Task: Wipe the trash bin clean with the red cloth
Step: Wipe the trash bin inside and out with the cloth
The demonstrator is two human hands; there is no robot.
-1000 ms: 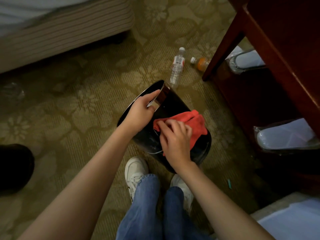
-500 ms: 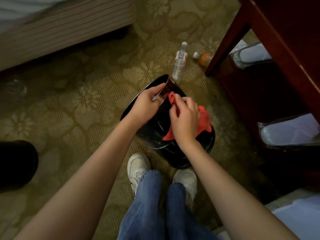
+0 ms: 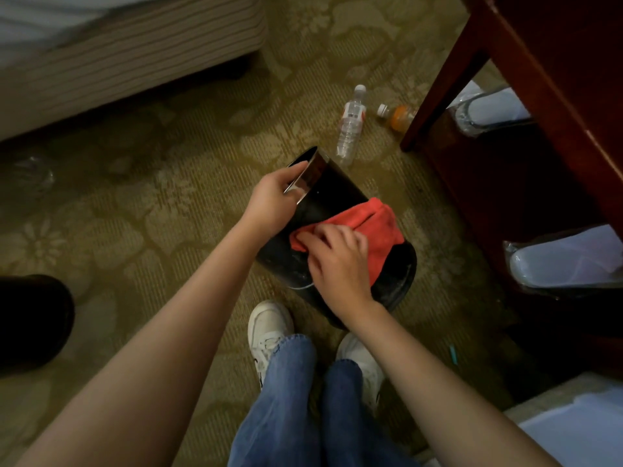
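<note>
On the carpet (image 3: 168, 197) before the white shoes (image 3: 269, 328), the black trash bin (image 3: 333, 192) lies tilted; the left hand (image 3: 273, 200) grips its shiny rim, the right hand (image 3: 340, 261) presses the red cloth (image 3: 381, 227) against its side, fingers apparently curled into it.

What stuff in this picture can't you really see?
All in the head view:
- Inside of the trash bin: mostly hidden, its mouth tips away, behind the left hand.
- Bin wall under the red cloth and right hand: covered.
- The orange bottle: partly behind the table leg.
- The water bottle: label too small to read.
- The dark thing at the left edge: cut off, too dark to name.
</note>
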